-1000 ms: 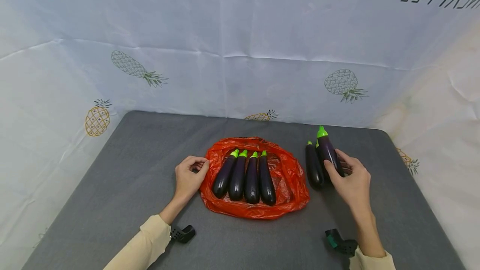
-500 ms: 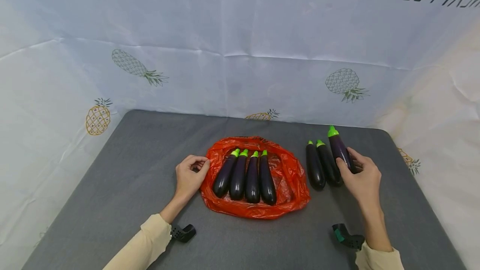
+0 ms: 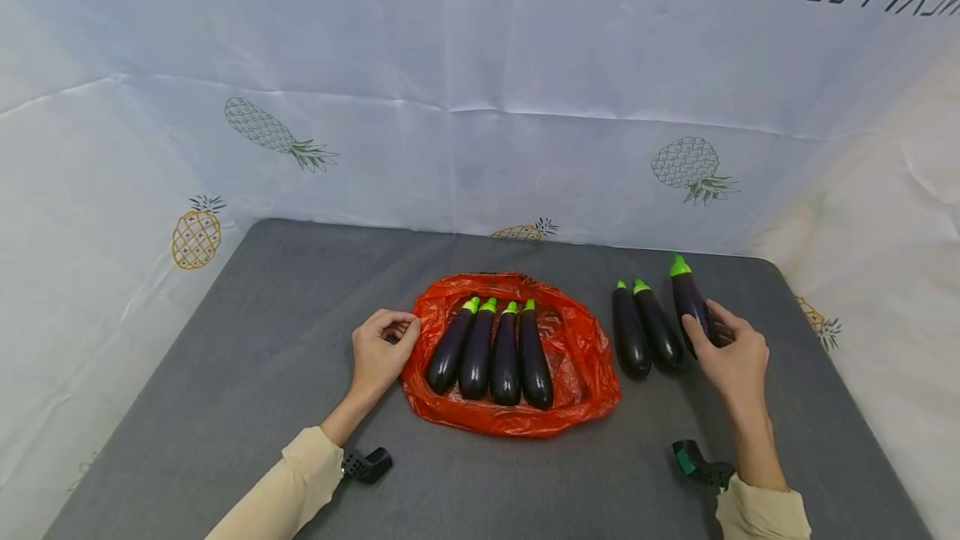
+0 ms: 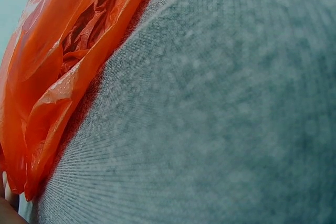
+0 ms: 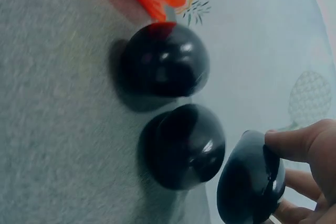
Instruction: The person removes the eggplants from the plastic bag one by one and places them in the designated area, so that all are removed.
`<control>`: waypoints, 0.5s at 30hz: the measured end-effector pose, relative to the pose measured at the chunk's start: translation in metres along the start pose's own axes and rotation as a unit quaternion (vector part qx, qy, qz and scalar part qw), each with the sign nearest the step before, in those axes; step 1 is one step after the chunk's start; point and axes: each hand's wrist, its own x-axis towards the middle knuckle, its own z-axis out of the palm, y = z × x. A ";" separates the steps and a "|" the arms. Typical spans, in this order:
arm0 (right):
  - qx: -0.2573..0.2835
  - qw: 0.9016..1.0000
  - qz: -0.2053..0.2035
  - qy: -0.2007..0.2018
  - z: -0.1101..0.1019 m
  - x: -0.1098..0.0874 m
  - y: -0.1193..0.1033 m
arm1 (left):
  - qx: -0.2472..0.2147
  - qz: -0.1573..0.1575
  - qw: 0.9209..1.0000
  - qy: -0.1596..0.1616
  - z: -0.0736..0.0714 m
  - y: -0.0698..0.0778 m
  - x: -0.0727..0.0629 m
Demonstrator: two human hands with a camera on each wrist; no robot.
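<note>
The right hand (image 3: 737, 352) pinches an eggplant (image 3: 692, 302) between thumb and fingers, near the far right corner of the counter (image 3: 300, 298). The hand partly covers the blunt end, and I cannot tell whether this end touches the counter; in the right wrist view the green stem is hidden. The left hand (image 3: 381, 348) pinches the left rim of a red bag (image 3: 517, 427), but in the left wrist view it is mostly cut off at the lower corner. The held eggplant points its stem to the far edge of the counter, the long axis leaning slightly to the left. Just left of it lie two loose eggplants (image 3: 632, 336), and in the bag four eggplants (image 3: 505, 361) side by side, all with stems toward the far edge.
</note>
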 end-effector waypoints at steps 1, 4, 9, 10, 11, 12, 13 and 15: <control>-0.003 1.000 0.003 -0.003 0.000 0.000 0.002 | 0.001 0.001 1.000 0.000 0.000 0.000 0.000; -0.007 1.000 0.008 -0.011 0.002 0.000 0.007 | 0.002 0.001 1.000 0.000 0.000 0.000 0.000; -0.006 1.000 0.005 -0.012 0.004 0.001 0.012 | -0.003 -0.002 1.000 -0.001 0.001 -0.002 0.000; -0.005 1.000 0.004 -0.011 0.005 0.001 0.012 | -0.003 -0.002 1.000 -0.001 0.001 -0.002 0.000; -0.005 1.000 0.004 -0.011 0.005 0.001 0.013 | -0.003 -0.002 1.000 -0.001 0.001 -0.002 0.000; -0.007 1.000 0.004 -0.012 0.006 0.001 0.014 | -0.002 -0.002 1.000 -0.001 0.001 -0.002 0.000; -0.009 1.000 0.004 -0.012 0.006 0.001 0.015 | -0.002 -0.001 1.000 0.000 0.001 -0.003 0.000; -0.016 1.000 0.007 -0.016 0.007 0.001 0.017 | 0.000 0.001 1.000 0.000 0.001 -0.003 0.000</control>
